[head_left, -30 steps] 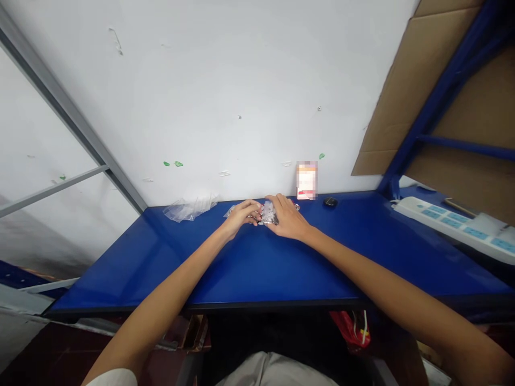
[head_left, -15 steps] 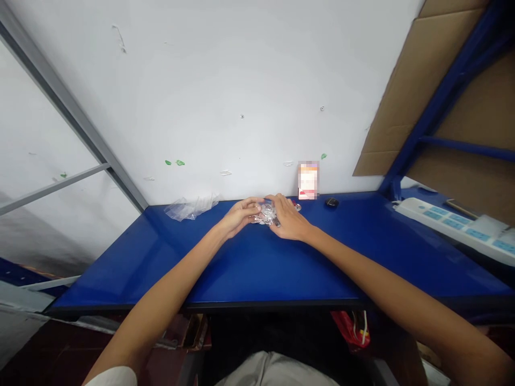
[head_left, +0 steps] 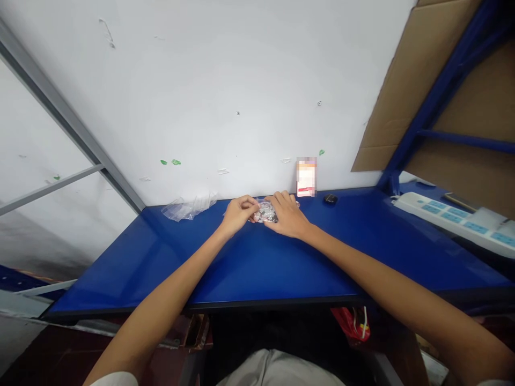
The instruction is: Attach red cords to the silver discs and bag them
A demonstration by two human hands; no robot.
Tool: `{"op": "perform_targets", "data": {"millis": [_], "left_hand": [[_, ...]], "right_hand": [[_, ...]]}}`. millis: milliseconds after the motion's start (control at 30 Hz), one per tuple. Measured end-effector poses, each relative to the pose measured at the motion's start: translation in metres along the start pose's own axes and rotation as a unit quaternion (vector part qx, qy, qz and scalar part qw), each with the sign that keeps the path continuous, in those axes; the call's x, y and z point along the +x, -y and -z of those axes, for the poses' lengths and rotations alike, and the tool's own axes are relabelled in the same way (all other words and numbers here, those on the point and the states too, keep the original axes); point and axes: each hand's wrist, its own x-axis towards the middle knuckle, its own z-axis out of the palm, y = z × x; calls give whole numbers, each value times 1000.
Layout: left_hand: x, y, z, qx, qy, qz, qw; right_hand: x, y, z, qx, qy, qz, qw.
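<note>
A small clear plastic bag [head_left: 266,212] with shiny, silvery and dark contents lies near the back of the blue table [head_left: 273,268]. At its left edge, my left hand [head_left: 238,215] is closed, thumb and fingers pinching the plastic. My right hand [head_left: 288,216] lies over the bag's right side, fingers at its far edge and thumb at its near edge, gripping it. Small reddish bits show through the plastic beside my left fingertips. What exactly is inside is too small to make out, and my right hand covers part of it.
An empty-looking clear plastic bag [head_left: 189,208] lies at the back left. A phone with a lit screen [head_left: 306,179] leans on the wall, with a small black object [head_left: 330,199] beside it. A white power strip [head_left: 454,217] runs along the right, near a blue frame [head_left: 438,86].
My left thumb and fingers have drawn closer into a pinch at the bag's left edge. The bag looks flatter, and my right hand has shifted slightly over it. The camera view has moved a little.
</note>
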Motion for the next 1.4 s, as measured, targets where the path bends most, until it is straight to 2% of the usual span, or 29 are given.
{"op": "perform_targets", "data": {"millis": [233,333,467,567,733,900,1067,1233,1333,1400], "left_hand": [[4,7,4,31,6,-25,999],[2,4,2,43,2,-13,999],[-3,-2,2,-44,73,3,996],[-3,-4,5,-84,122,-12,989],[3,-3,13,32,154,-69,985],[-1,1,13,126,222,-114,960],[-6,2,8,231,201,-175,936],[-7,-3,9,289,179,-231,912],[-5,-5,13,276,176,-222,918],[-1,-5,19,252,141,-206,935]], "right_hand": [[-3,1,-6,2,0,1,1000],[-2,0,-5,4,3,8,1000],[-2,0,-3,2,-1,1,1000],[-1,0,-1,8,-2,-4,1000],[-1,-1,0,49,6,1,999],[-1,-3,2,145,36,-24,988],[-1,-7,7,203,86,-12,975],[0,-14,6,240,113,-44,963],[1,-18,3,247,109,-68,960],[2,-20,3,243,106,-79,961]]}}
